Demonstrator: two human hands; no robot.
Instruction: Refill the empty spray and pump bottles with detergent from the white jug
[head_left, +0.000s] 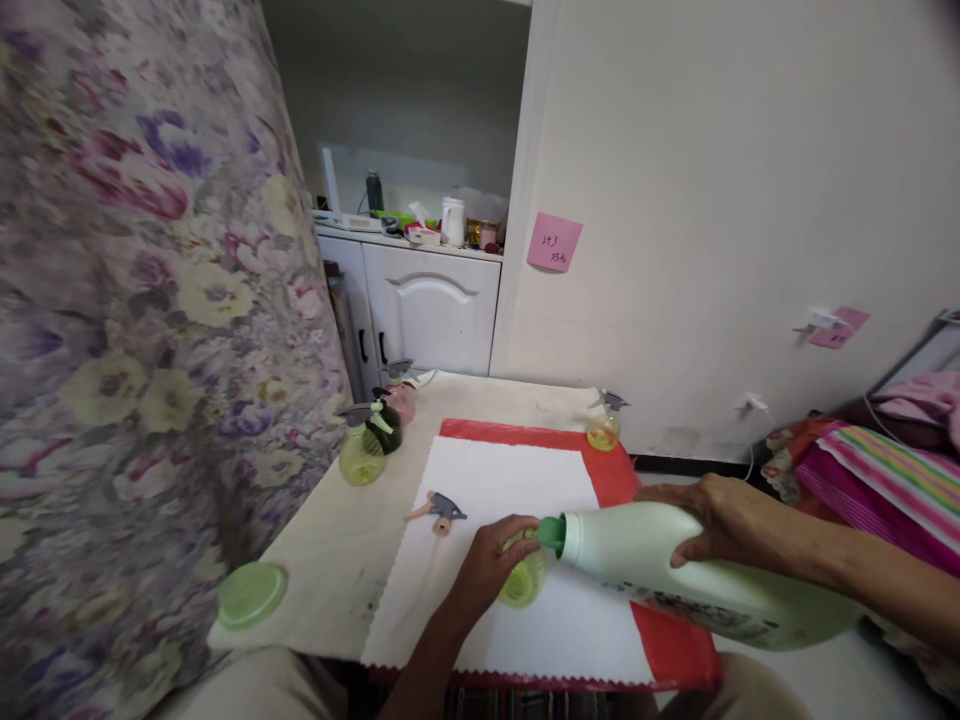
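My right hand (712, 520) grips a large pale green detergent bottle (675, 575), tipped on its side with its green spout (551, 533) over a small yellow-green spray bottle (525, 580). My left hand (491, 560) is wrapped round that small bottle, which stands on a white sheet (510, 480) laid over a red mat (615, 470). A loose grey spray head (442, 512) lies on the white sheet left of my left hand.
A green lid (252, 594) lies at the table's near left corner. Two spray bottles (361, 445) stand at the left, another (604, 425) at the far right. A floral curtain (135, 330) hangs at the left. White cabinet (431, 310) and wall behind.
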